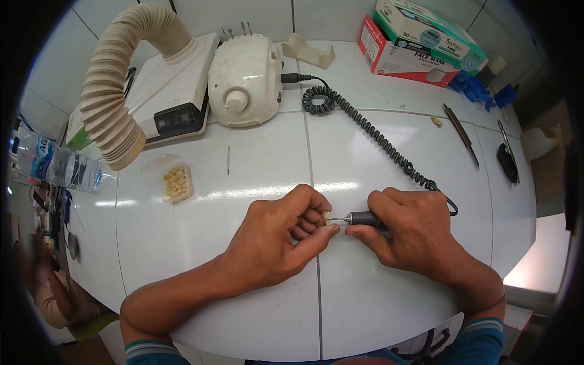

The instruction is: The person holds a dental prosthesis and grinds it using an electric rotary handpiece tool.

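Note:
My left hand [274,237] pinches a small cream-coloured piece [327,217], which looks like a dental piece and is mostly covered by the fingertips. In my right hand [413,228] is a dark rotary handpiece [364,219], gripped around its body and pointing left. Its thin metal bur [337,219] reaches to the small piece, and I cannot tell whether the two touch. A black coiled cord [380,143] runs from behind the right hand to the white control box [246,82], which has a round knob.
Left of the hands, an open clear box [177,182] holds several yellowish tooth-like pieces. A thin metal rod [229,160] lies nearby. A ribbed hose [106,91] arches over the back left. Mask boxes [404,55] and a pointed brown tool [460,135] lie right. Someone sits far left.

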### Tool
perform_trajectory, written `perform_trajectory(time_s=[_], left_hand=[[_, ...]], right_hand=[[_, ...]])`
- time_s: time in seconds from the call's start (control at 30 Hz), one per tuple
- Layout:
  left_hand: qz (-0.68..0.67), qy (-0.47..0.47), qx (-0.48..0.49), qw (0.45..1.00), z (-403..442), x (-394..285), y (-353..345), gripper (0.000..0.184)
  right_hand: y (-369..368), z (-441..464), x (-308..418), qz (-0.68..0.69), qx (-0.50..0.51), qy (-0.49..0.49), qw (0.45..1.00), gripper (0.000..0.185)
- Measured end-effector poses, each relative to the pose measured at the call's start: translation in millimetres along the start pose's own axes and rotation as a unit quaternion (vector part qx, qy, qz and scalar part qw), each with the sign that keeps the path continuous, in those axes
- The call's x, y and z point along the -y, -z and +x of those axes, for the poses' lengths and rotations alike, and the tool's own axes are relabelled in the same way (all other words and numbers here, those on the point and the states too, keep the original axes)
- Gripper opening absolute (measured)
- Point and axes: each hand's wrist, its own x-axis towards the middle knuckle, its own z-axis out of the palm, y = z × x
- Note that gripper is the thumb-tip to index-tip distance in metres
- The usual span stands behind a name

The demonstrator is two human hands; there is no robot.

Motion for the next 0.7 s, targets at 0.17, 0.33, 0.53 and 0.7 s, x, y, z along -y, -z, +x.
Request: perform_trajectory(time_s=[0.17,0.33,0.53,0.7], left_hand=[[0.006,-0.005,-0.004,1.0,0.0,0.6,-0.2,0.027],[-0.001,0.002,-0.008,1.0,0.0,1.2,-0.4,0.027],[0.004,0.004,-0.005,1.0,-0.2,0.8,-0.2,0.027],[0.003,0.008,-0.006,1.0,-0.2,0.5,-0.3,0.027]], right_hand=[[-1.3,0.9,-1.4,-0.014,-0.011,0.013,1.0,0.055],[-0.4,1.6,-0.6,-0.01,-0.009,0.011,1.0,0.054],[-1.0,1.1,-1.5,-0.009,-0.014,0.014,1.0,0.053],[-0.7,1.2,-2.0,-0.014,-0.009,0.017,1.0,0.053]])
